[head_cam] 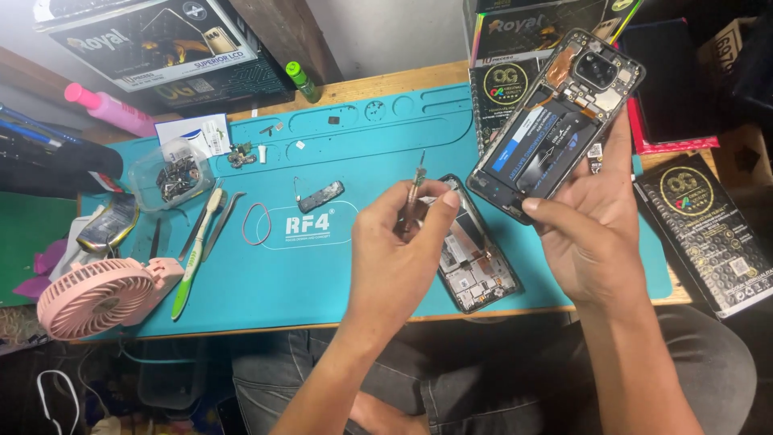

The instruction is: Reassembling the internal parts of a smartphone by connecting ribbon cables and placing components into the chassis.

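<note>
Phone-repair workshop. A teal repair mat [386, 153] covered the wooden desk [386, 84]; on it lay tweezers [221, 225], a tub of screws [173, 173] and an opened phone [475, 258], with boxed replacement screens [161, 48] stacked along the desk's far edge.

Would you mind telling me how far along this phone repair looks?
Done: the phone body is opened, battery and boards bare; loose parts lie on the mat. In hand: right hand holds the body, left hand a screwdriver. Left: the screen frame lies apart, unjoined.
</note>
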